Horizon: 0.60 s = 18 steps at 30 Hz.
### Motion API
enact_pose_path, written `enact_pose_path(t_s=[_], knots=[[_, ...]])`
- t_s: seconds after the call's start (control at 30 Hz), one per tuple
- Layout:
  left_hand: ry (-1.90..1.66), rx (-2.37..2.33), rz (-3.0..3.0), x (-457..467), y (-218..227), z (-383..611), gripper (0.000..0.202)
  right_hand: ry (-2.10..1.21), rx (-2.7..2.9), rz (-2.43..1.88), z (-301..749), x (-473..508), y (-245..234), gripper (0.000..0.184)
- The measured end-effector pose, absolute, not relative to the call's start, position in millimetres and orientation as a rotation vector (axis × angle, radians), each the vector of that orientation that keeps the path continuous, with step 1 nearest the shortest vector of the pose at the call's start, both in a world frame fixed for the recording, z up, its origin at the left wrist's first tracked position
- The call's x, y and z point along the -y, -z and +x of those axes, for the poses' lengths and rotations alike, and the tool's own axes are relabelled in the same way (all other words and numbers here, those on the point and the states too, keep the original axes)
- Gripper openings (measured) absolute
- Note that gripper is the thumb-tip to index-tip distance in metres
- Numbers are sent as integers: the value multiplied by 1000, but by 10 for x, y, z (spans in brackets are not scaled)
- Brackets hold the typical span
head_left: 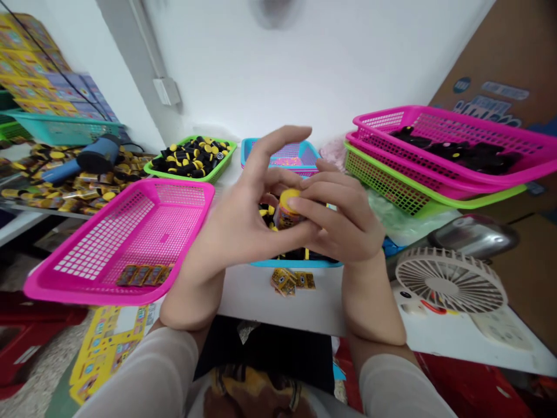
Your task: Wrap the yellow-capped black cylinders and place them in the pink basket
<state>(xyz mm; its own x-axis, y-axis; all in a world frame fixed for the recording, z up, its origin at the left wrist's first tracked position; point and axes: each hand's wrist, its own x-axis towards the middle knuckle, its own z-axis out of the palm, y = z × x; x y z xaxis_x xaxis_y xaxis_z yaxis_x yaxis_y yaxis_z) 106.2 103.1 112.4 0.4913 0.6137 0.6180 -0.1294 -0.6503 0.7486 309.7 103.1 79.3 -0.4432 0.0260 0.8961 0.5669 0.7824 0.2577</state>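
Yellow-topped jar (286, 216) points lid-up, long axis roughly upright

Two hands show, one left hand (243, 215) and one right hand (352, 217), with one yellow-capped container (287, 203) between them. Baskets: one pink basket (87, 292) at left, with at least four packets (140, 275); one green basket (220, 168) of black-and-yellow pieces (194, 155), dozens, too crowded to count; two pink baskets (500, 132) stacked on one lime basket (387, 180) at right. The desk (313, 307) carries one fan (444, 287) and at least two loose packets (284, 280).
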Motion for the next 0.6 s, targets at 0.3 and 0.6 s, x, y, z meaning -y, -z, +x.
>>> enact_pose_path(t_s=[0.3, 0.6], knots=[[-1440, -1134, 1775, -721, -836, 251, 33, 492, 2237, -589, 2860, -986, -747, 58], [-319, -2254, 1696, -1101, -720, -1533, 16, 256, 2427, -738, 3074, -1482, -192, 25]])
